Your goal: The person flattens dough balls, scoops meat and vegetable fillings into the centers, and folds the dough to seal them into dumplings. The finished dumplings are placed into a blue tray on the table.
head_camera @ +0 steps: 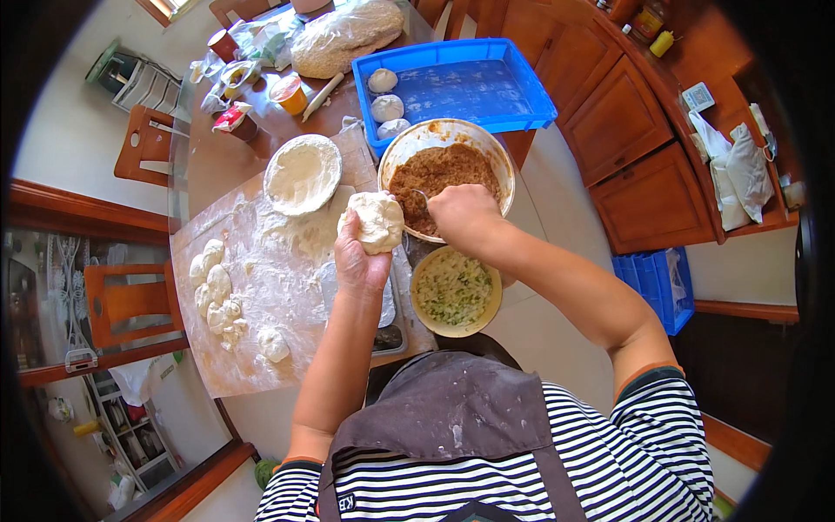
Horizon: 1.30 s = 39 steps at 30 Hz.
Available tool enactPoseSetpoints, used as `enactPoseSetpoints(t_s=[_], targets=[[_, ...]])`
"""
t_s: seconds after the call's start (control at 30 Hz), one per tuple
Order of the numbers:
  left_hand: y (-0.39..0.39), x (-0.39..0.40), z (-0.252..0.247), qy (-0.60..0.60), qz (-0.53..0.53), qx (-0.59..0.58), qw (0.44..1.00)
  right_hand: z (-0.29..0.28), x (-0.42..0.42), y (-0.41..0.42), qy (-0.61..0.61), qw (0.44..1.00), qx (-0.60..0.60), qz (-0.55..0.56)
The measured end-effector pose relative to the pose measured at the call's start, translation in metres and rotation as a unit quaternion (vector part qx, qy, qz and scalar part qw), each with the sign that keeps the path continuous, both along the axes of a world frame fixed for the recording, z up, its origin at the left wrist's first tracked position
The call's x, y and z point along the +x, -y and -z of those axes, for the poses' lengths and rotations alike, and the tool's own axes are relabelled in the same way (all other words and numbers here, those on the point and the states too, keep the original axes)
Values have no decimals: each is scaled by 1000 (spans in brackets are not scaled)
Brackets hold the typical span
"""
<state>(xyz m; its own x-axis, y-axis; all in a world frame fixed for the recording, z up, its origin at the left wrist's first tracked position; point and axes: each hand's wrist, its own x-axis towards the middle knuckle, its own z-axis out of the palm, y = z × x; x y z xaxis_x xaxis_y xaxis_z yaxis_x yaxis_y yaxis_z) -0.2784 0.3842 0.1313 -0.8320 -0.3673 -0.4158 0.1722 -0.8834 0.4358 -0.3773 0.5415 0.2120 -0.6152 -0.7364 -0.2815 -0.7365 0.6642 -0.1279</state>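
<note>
A flattened piece of dough rests in my left hand, the thumb over its near edge. My right hand grips a metal spoon, whose lower end is sunk in brown filling. That filling lies in a large white tub just right of the dough. Below the tub stands a yellowish bowl of pale chopped filling with green bits. A bowl of flour sits to the left of my hands. Several dough pieces lie on the floured board, with one lump apart from them.
A blue plastic crate behind the tub holds three round filled-looking dough balls. A rolling pin, an orange cup and a large plastic-covered bundle occupy the far table. Wooden cabinets line the right side. Chairs stand left.
</note>
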Motion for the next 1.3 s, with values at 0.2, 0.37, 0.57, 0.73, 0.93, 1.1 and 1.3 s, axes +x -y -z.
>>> enactPoseSetpoints(t_s=[0.2,0.37,0.57,0.73,0.93,1.1,1.3], targets=[[-5,-3,2,-39,-3,-5,999,17,-13,-6,104,990,-70,63],[10,7,-6,-13,-59,-58,996,29,-42,-40,298,925,-227,68],[26,11,-32,19,-87,-55,995,4,-22,-69,338,862,-371,72],[-15,-16,-63,-31,-17,1,999,10,-3,-66,-50,875,-479,-45],[-24,-29,-78,-21,13,62,998,19,19,-62,-237,912,-304,-143],[-17,-22,-54,-10,-3,41,999,17,10,-73,-270,906,-243,-220],[20,-28,-32,-121,-40,-34,991,2,-3,-97,-293,912,-188,-217]])
